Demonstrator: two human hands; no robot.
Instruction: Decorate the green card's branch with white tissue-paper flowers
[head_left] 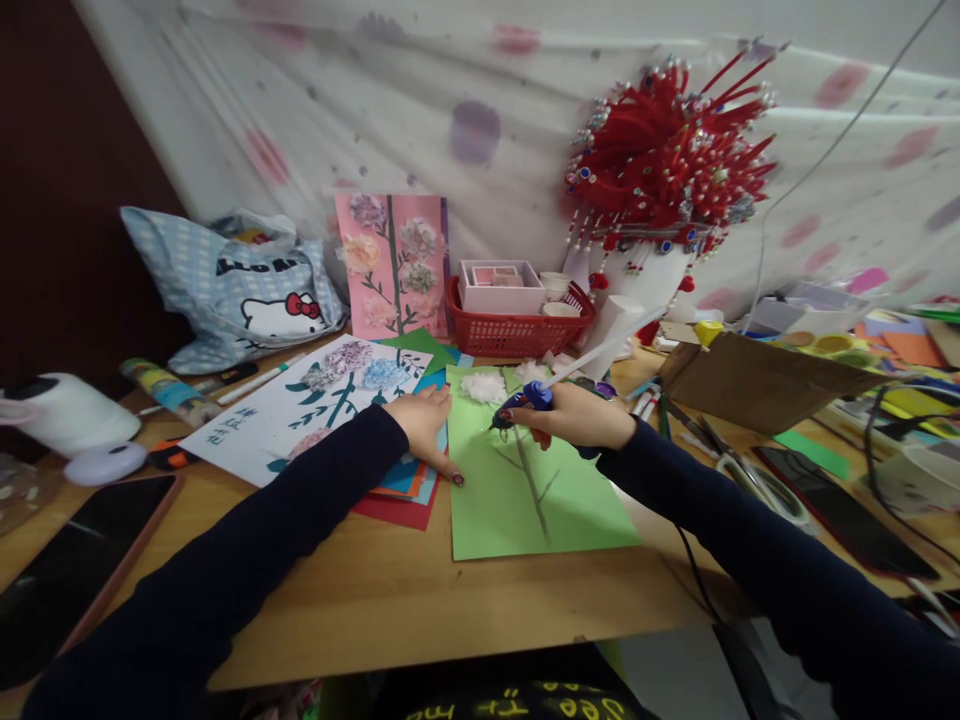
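The right hand grips a blue glue gun, nozzle pointing to 9 o'clock over the green paper, while the left hand lies open, pressing its edge.

My right hand covers most of the glue gun, so its trigger is hidden. My left hand hides part of the coloured paper stack. The phone runs off the left edge.

The blue bag reads "Hello" — probably — other lettering too blurred.
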